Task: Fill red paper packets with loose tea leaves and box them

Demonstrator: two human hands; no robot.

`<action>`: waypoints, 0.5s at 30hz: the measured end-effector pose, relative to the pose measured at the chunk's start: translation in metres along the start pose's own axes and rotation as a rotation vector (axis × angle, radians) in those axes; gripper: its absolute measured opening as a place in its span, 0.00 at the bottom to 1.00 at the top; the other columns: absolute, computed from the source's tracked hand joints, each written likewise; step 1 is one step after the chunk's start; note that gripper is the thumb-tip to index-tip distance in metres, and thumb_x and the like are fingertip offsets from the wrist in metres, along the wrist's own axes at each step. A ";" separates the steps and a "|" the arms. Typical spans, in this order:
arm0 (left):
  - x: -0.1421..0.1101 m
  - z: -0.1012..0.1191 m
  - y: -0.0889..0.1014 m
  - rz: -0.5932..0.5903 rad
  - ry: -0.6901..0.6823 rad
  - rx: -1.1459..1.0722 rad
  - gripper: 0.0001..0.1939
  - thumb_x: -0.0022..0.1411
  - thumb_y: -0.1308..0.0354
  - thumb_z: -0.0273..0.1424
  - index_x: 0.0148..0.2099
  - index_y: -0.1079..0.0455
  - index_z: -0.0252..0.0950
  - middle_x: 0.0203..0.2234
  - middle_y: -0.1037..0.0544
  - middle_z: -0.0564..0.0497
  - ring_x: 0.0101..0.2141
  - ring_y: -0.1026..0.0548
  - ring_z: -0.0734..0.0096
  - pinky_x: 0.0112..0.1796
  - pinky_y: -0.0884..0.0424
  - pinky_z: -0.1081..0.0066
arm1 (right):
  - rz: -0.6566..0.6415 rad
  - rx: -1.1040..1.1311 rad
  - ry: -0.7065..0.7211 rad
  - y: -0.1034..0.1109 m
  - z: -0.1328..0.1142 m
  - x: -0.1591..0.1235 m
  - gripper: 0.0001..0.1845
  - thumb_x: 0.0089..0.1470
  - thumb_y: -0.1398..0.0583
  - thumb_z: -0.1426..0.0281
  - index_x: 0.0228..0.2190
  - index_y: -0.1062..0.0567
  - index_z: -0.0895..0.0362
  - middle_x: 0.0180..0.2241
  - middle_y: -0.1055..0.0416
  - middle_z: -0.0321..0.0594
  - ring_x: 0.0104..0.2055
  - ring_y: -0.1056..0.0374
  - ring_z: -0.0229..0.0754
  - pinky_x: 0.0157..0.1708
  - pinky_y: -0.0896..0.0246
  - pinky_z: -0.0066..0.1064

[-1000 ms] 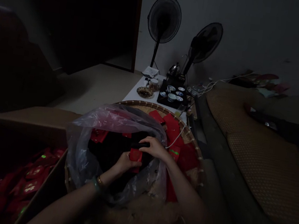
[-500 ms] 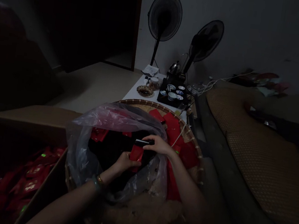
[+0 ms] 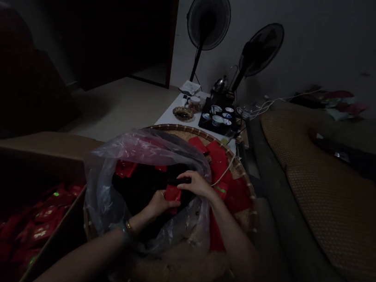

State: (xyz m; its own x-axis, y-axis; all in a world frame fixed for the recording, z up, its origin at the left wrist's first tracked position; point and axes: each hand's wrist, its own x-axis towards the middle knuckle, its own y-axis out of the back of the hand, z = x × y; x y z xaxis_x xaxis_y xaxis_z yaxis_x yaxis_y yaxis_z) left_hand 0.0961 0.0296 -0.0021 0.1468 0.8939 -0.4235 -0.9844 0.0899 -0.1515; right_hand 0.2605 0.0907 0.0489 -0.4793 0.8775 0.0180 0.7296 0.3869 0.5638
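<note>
My left hand [image 3: 158,205] is closed on a small red packet [image 3: 172,193], its thumb lying across the front. At the packet's top edge, my right hand [image 3: 197,184] pinches a dark, narrow strip-like thing [image 3: 176,181]; its kind is too dark to make out. Both hands are over the mouth of a clear plastic bag [image 3: 100,201], which holds very dark contents and a few red packets [image 3: 125,168]. The bag rests in a round woven bamboo tray [image 3: 183,271]. More red packets [image 3: 218,159] lie along the tray's right side.
At the left stands an open cardboard box [image 3: 41,141] with many red packets [image 3: 46,214] inside. Beyond the tray, a low white table [image 3: 167,115] bears a black tea tray [image 3: 206,124] with cups. Two fans [image 3: 208,18] stand behind. A seat with a woven mat [image 3: 317,192] is at the right.
The dark strip has tilted, so its pale top edge no longer shows. My right hand has shifted slightly down beside the packet, which my left hand still holds.
</note>
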 end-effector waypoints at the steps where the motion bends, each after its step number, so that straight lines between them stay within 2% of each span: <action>1: 0.000 -0.001 0.000 -0.002 0.000 0.001 0.20 0.27 0.28 0.30 0.27 0.28 0.29 0.19 0.26 0.54 0.19 0.32 0.77 0.23 0.35 0.75 | -0.003 -0.007 -0.006 0.001 0.000 0.000 0.15 0.41 0.33 0.69 0.35 0.23 0.58 0.36 0.25 0.41 0.39 0.30 0.43 0.39 0.39 0.32; 5: 0.001 -0.002 0.001 -0.010 0.013 -0.002 0.21 0.26 0.28 0.31 0.26 0.29 0.29 0.18 0.27 0.55 0.18 0.33 0.78 0.22 0.35 0.75 | -0.034 -0.048 -0.022 0.002 0.001 0.000 0.21 0.38 0.31 0.68 0.38 0.23 0.58 0.39 0.26 0.42 0.42 0.31 0.45 0.41 0.39 0.33; 10: 0.000 -0.002 0.000 -0.001 0.033 0.041 0.20 0.26 0.28 0.30 0.25 0.30 0.30 0.17 0.29 0.56 0.18 0.34 0.79 0.21 0.37 0.76 | -0.009 -0.053 0.023 -0.004 0.003 0.002 0.14 0.41 0.33 0.71 0.34 0.23 0.58 0.35 0.25 0.41 0.39 0.30 0.43 0.40 0.40 0.32; 15: 0.001 -0.004 0.000 -0.006 0.059 0.052 0.21 0.26 0.28 0.30 0.26 0.30 0.31 0.18 0.29 0.56 0.19 0.33 0.77 0.22 0.36 0.75 | 0.013 -0.049 0.001 -0.006 0.003 0.002 0.15 0.39 0.32 0.71 0.34 0.23 0.59 0.36 0.25 0.41 0.39 0.30 0.43 0.40 0.40 0.32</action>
State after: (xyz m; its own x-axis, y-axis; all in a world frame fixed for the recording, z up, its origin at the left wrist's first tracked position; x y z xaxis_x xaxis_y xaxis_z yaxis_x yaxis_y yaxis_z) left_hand 0.0961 0.0286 -0.0056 0.1565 0.8661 -0.4748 -0.9870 0.1188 -0.1084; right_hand 0.2565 0.0915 0.0428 -0.4703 0.8821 0.0271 0.7112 0.3607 0.6034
